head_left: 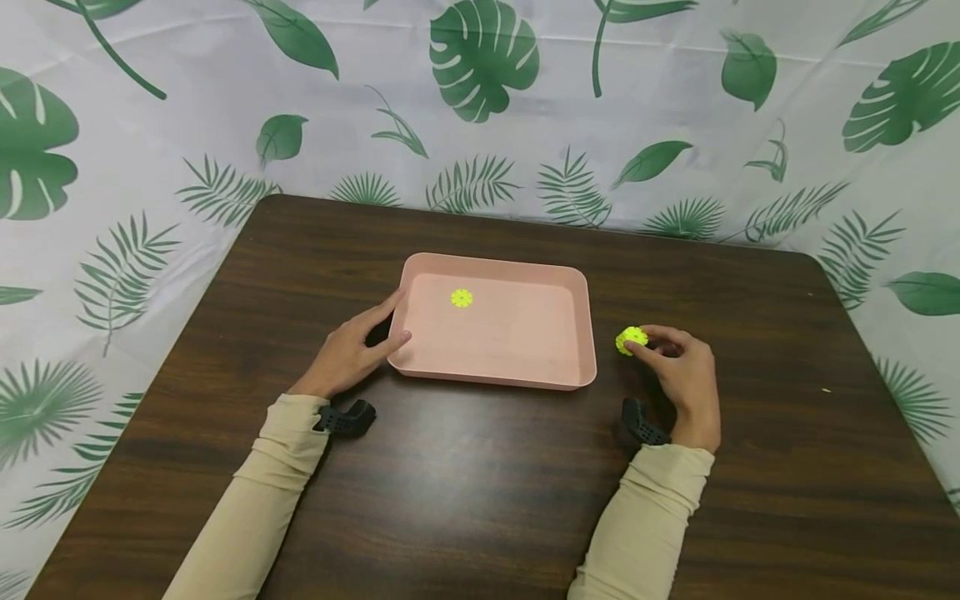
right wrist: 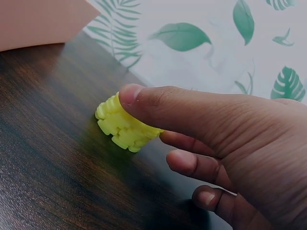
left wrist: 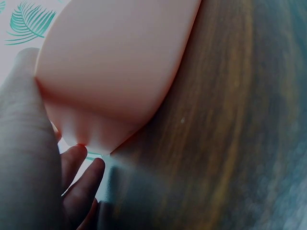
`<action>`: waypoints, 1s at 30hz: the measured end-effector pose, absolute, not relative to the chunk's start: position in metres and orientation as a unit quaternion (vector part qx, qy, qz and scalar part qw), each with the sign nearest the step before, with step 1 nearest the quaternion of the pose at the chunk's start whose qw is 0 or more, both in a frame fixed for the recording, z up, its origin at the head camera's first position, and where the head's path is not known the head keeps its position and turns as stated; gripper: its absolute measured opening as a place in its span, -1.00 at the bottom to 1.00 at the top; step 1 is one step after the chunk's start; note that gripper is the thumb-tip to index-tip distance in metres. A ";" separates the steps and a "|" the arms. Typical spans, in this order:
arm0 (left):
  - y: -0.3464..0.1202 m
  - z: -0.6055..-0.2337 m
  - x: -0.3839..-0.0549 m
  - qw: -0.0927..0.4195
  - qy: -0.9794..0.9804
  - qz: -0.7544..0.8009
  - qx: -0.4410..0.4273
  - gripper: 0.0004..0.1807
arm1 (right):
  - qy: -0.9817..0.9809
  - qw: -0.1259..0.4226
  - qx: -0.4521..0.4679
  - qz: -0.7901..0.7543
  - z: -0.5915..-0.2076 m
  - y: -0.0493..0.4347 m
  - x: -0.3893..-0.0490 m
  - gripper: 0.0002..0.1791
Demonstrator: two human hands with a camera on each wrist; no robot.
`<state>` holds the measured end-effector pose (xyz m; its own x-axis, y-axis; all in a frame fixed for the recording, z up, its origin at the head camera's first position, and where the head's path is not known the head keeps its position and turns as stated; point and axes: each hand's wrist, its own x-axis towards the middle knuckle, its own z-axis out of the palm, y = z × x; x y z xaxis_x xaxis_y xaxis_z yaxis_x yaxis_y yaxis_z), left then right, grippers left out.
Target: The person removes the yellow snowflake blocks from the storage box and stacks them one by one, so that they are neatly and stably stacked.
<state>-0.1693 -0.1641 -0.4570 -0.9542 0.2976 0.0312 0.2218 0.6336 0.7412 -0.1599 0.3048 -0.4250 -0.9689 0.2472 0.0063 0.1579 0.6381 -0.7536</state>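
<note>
A shallow pink tray (head_left: pixel 495 377) lies on the table, with one flat yellow-green flower-shaped piece (head_left: pixel 461 298) on its floor. My left hand (head_left: pixel 352 350) grips the tray's left side, its thumb over the rim; the left wrist view shows fingertips (left wrist: pixel 76 155) against the outside of the tray wall (left wrist: pixel 120 62). To the right of the tray, my right hand (head_left: pixel 684 371) pinches a small stack of yellow flower-shaped pieces (right wrist: pixel 122 127) between thumb and fingers, close to the tabletop. How many pieces are in the stack cannot be told.
The dark wood table (head_left: pixel 450 475) ends at a white cloth with green leaf prints (head_left: pixel 487 150). A tiny pale speck (head_left: pixel 826 390) lies on the table to the right. Each wrist wears a black camera mount, the left one (head_left: pixel 348 418) below the tray's corner.
</note>
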 end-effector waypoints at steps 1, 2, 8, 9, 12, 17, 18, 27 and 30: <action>-0.164 -0.457 -0.169 0.047 0.903 0.403 0.144 -0.17 | -0.903 0.055 -0.113 0.411 -0.425 0.305 -0.160 -0.52; -0.165 -0.457 -0.169 0.046 0.903 0.402 0.145 -0.17 | -0.903 0.056 -0.112 0.411 -0.425 0.305 -0.160 -0.52; -0.166 -0.456 -0.170 0.042 0.902 0.403 0.148 -0.18 | -0.897 0.052 -0.108 0.425 -0.424 0.305 -0.160 -0.48; -0.166 -0.456 -0.169 0.042 0.902 0.403 0.149 -0.18 | -0.895 0.053 -0.110 0.429 -0.425 0.305 -0.160 -0.47; -0.166 -0.455 -0.169 0.043 0.900 0.405 0.151 -0.18 | -0.889 0.063 -0.119 0.438 -0.424 0.305 -0.161 -0.45; -0.168 -0.454 -0.170 0.046 0.900 0.405 0.154 -0.18 | -0.876 0.103 -0.115 0.456 -0.413 0.291 -0.166 -0.44; -0.169 -0.454 -0.170 0.046 0.901 0.404 0.153 -0.18 | -0.874 0.112 -0.104 0.461 -0.409 0.284 -0.169 -0.45; -0.171 -0.451 -0.171 0.047 0.906 0.396 0.146 -0.17 | -0.875 0.118 0.075 0.464 -0.387 0.196 -0.202 -0.62; -0.170 -0.453 -0.169 0.053 0.905 0.398 0.143 -0.16 | -0.880 0.084 0.127 0.450 -0.391 0.166 -0.211 -0.62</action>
